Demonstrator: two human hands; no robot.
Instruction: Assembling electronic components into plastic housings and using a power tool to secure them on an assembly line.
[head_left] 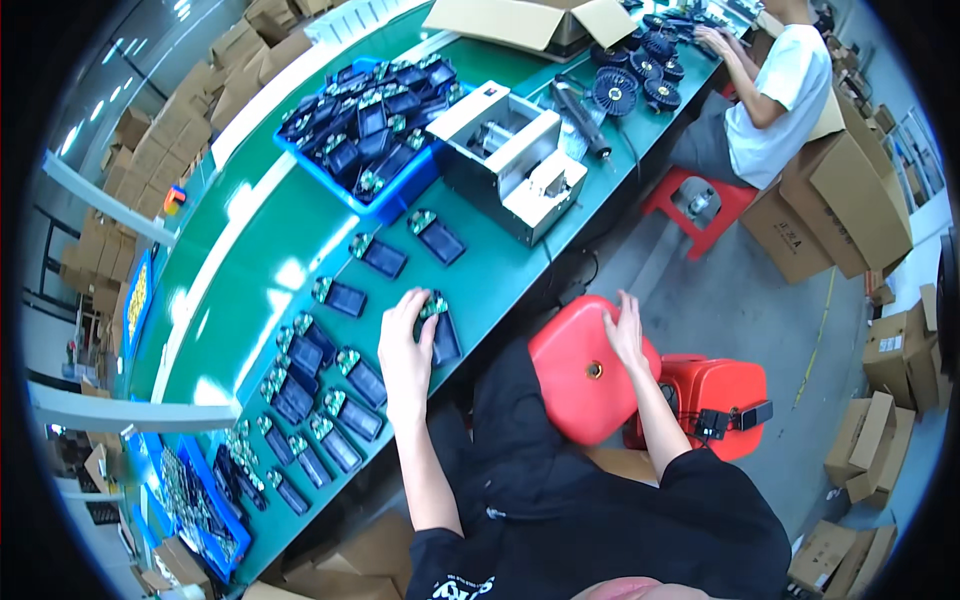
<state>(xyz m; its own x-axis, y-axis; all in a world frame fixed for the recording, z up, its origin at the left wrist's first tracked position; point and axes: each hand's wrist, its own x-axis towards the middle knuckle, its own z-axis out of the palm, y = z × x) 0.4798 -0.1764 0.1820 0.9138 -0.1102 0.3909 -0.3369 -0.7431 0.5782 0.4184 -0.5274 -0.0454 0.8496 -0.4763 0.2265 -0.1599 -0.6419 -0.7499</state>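
Observation:
My left hand (404, 352) reaches over the green bench, thumb and fingers curled around the circuit-board end of a black plastic case (444, 338). The case lies at the bench's near edge; part of it is hidden behind the hand. My right hand (627, 338) is off the bench, by the upper right edge of a red stool (575, 375). Its fingers are stretched and apart, with nothing seen in them. Whether it touches the seat I cannot tell. Several similar cases (352, 415) with green boards lie in loose rows left of my left hand.
A blue bin (395, 208) heaped with such cases stands farther along the bench, beside a metal bench fixture (515, 165). Black fan parts (615, 90) lie beyond, near a seated person (780, 95). A second red stool (735, 375) and cardboard boxes (830, 200) stand right.

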